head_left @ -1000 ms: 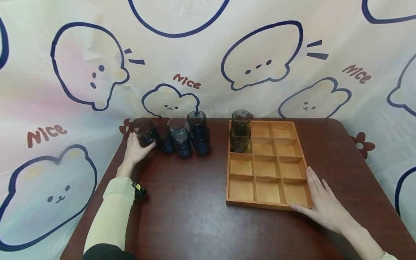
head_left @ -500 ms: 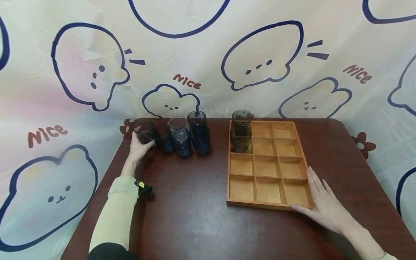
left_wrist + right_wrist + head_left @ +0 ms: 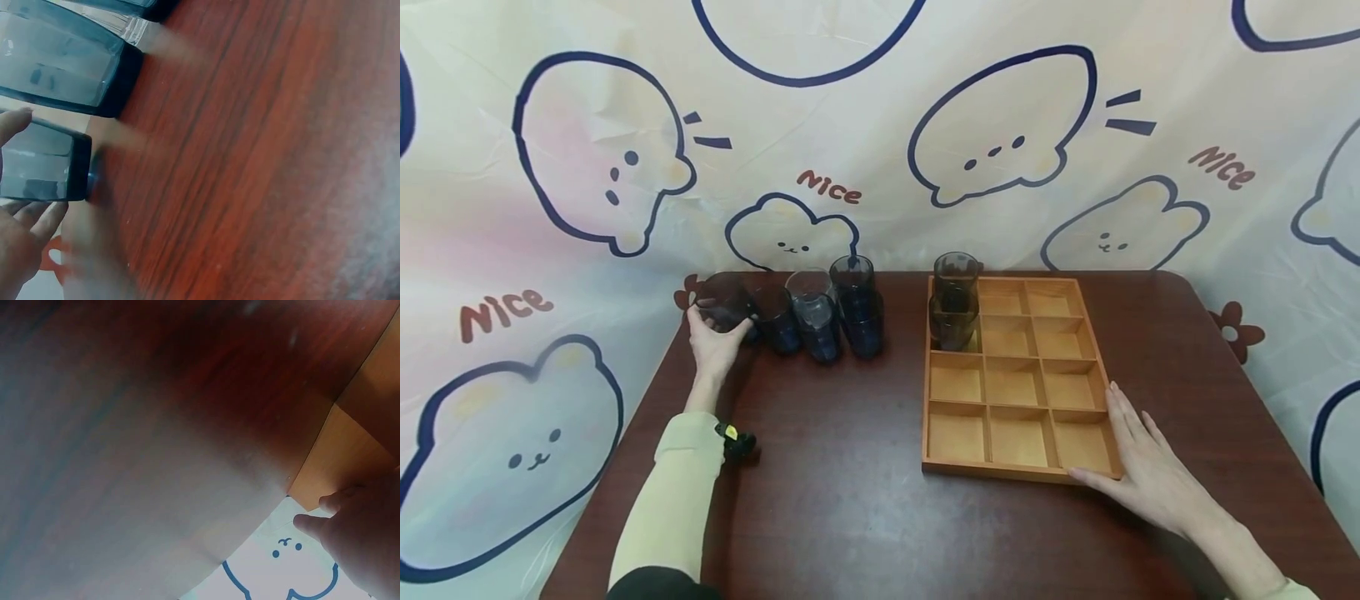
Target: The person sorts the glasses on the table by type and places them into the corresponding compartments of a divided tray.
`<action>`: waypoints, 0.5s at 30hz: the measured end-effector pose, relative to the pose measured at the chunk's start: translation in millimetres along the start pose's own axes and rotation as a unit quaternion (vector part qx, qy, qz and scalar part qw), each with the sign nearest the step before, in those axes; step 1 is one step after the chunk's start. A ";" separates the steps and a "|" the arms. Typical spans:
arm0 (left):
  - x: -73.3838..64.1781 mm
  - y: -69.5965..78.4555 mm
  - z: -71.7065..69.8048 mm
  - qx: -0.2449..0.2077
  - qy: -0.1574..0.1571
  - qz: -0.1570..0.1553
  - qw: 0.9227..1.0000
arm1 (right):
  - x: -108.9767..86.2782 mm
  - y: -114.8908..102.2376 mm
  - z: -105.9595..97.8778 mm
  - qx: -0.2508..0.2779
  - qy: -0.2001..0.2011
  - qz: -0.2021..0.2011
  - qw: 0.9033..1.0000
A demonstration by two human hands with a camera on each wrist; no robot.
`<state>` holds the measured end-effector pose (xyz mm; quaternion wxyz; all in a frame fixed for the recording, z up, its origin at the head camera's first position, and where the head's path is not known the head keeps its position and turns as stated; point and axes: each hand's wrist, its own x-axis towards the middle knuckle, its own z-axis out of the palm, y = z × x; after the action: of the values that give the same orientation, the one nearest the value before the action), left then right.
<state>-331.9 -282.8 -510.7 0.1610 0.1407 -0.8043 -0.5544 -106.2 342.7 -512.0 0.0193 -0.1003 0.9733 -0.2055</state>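
Note:
At the far left of the table, my left hand [image 3: 713, 346] holds a dark blue drinking glass [image 3: 726, 298], thumb on one side and fingers on the other. The left wrist view shows the same glass [image 3: 40, 162] from the side, its thick base near the tabletop; whether it touches is hard to tell. My right hand [image 3: 1157, 479] rests against the near right corner of a wooden compartment tray [image 3: 1000, 477], fingers stretched along its side and thumb at its front edge. Two smoky glasses [image 3: 955, 321] stand in the tray's far left compartments.
Right beside the held glass stands another blue glass [image 3: 778, 321]. Farther right come a clear glass [image 3: 808, 283] and several more blue glasses [image 3: 861, 321], close together. A patterned curtain [image 3: 880, 150] hangs behind the brown table [image 3: 820, 467].
The held glass and the left hand's fingers have shifted slightly left, and the glass looks more tilted. The left forearm has swung a little to the right. My right hand and the tray stay put.

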 end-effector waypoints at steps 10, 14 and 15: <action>-6.4 9.9 -10.4 0.030 0.056 0.002 0.998 | -0.7 1.4 1.1 -0.002 0.004 -0.006 1.000; -10.9 16.4 -15.0 0.057 0.058 0.007 0.997 | -0.3 1.2 0.9 -0.006 0.010 -0.007 1.000; -13.0 17.2 -16.3 0.063 0.058 0.009 0.996 | -0.1 1.0 0.7 -0.005 0.007 -0.005 1.000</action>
<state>-314.1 -285.4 -490.5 0.2036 0.1751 -0.8282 -0.4919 -106.3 343.3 -513.0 0.0113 -0.1039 0.9739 -0.2015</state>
